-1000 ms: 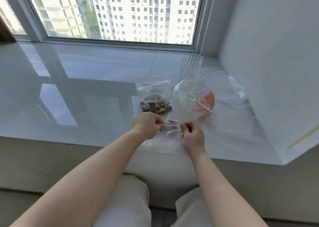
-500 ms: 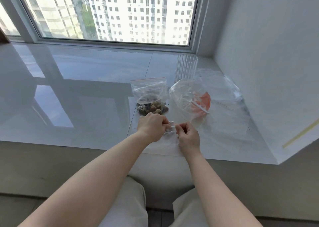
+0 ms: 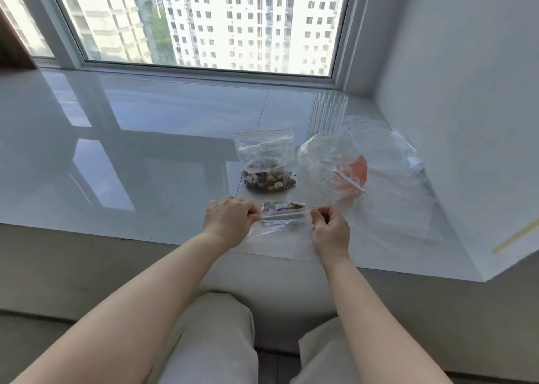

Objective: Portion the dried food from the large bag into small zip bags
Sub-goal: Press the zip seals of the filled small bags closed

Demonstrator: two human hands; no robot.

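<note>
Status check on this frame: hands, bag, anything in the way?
Left hand and right hand each pinch an end of the small zip bag. Dried food inside. Filled bag beyond, apart. Nothing blocking.

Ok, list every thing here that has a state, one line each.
left hand: pinching the left end of the zip strip
right hand: pinching the right end
small zip bag in hands: lying flat, some dried food inside, strip stretched taut
small red-strip zip bag: standing, part filled
large clear bag: crumpled, mouth gaping
ribbed glass: upright
</note>
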